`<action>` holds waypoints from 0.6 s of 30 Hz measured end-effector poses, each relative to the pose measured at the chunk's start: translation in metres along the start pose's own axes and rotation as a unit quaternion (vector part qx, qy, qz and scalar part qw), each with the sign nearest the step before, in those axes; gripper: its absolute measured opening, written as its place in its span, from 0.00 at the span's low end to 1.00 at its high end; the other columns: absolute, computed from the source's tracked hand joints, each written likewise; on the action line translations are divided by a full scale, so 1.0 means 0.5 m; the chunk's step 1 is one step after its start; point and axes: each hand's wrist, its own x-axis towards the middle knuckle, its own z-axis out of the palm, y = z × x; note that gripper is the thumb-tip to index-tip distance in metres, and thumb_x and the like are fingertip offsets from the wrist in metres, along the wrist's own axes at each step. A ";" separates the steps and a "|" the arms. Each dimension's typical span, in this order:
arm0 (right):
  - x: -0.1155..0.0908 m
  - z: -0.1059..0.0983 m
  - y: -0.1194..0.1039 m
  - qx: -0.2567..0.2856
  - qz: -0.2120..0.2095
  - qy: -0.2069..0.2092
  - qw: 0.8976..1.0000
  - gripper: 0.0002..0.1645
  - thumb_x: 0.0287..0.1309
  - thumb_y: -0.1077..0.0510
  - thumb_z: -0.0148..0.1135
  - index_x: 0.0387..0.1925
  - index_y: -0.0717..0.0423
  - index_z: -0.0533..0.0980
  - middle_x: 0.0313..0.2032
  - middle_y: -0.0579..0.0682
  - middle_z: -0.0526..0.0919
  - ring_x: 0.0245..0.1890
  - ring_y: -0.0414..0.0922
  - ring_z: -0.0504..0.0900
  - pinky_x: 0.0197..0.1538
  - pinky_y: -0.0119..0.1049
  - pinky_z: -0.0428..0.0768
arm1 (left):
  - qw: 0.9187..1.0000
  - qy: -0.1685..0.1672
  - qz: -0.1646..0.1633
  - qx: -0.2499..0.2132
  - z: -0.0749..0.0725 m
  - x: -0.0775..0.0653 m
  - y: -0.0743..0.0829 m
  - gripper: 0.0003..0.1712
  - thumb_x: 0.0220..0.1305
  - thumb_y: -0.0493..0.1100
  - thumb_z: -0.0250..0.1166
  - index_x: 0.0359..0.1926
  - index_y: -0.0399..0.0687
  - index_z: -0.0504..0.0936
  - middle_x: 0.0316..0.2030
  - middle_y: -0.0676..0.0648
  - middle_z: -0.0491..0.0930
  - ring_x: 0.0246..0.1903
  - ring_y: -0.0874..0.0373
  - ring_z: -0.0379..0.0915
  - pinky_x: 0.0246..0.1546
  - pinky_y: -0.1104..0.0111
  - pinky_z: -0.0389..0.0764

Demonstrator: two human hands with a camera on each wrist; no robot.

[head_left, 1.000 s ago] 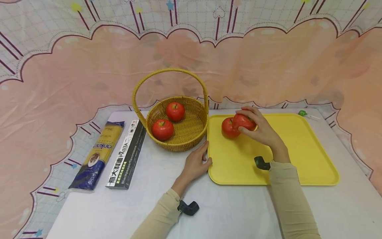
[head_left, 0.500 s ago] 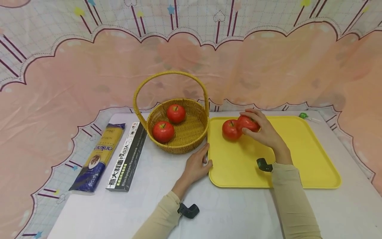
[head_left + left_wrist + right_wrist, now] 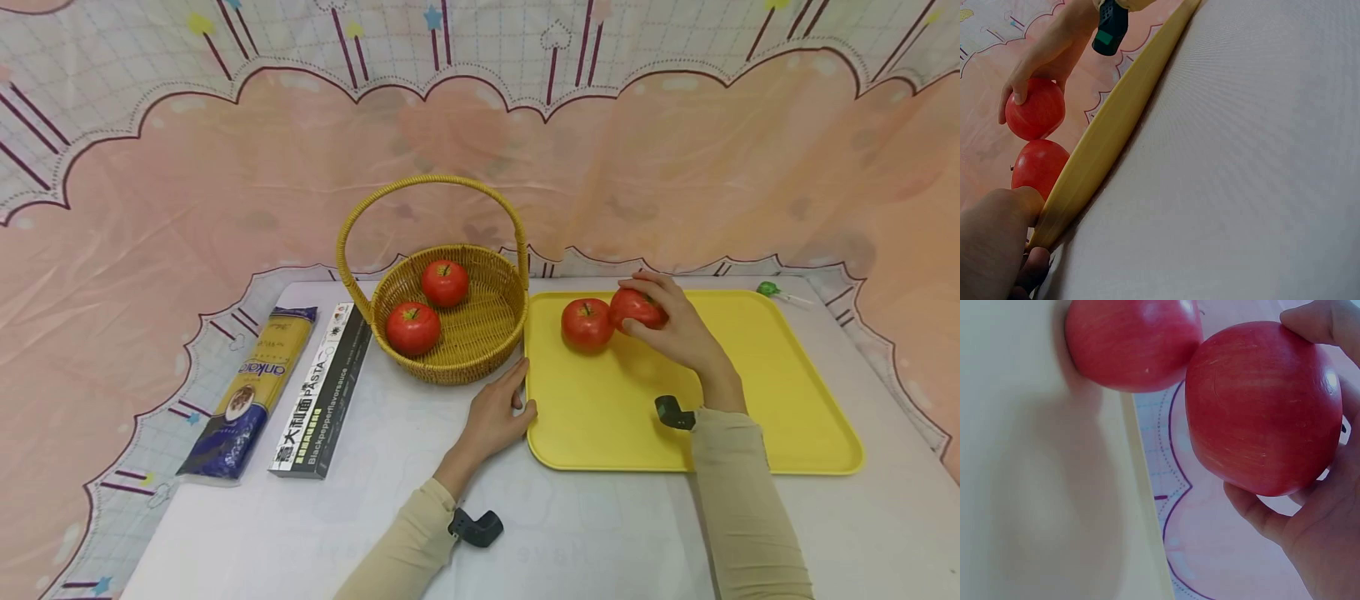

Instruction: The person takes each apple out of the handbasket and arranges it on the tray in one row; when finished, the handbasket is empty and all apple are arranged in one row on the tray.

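In the head view my right hand grips a red apple over the back of the yellow tray. The right wrist view shows thumb and fingers around the held apple, which looks raised off the tray. A second apple sits on the tray just to its left; whether the two touch is hard to tell. My left hand rests at the tray's left rim with its index finger stretched forward and its thumb near the edge. Two more apples lie in the wicker basket.
Left of the basket lie a black-and-white pasta box and a blue-and-yellow pasta packet. The basket's tall handle arches above it. A green lollipop lies behind the tray's right back corner.
My right hand has shifted slightly right with its apple, so the held apple overlaps the other one less. The left hand stays at the tray's rim.
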 end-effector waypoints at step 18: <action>-0.005 -0.006 0.021 0.004 0.046 -0.022 0.999 0.34 0.54 0.53 0.65 0.63 0.46 0.67 0.69 0.53 0.55 0.64 0.61 0.60 0.58 0.66 0.65 | 1.000 0.002 0.004 -0.005 0.005 0.001 -0.005 0.38 0.57 0.44 0.59 0.69 0.43 0.62 0.37 0.50 0.77 0.23 0.67 0.64 0.25 0.76 0.64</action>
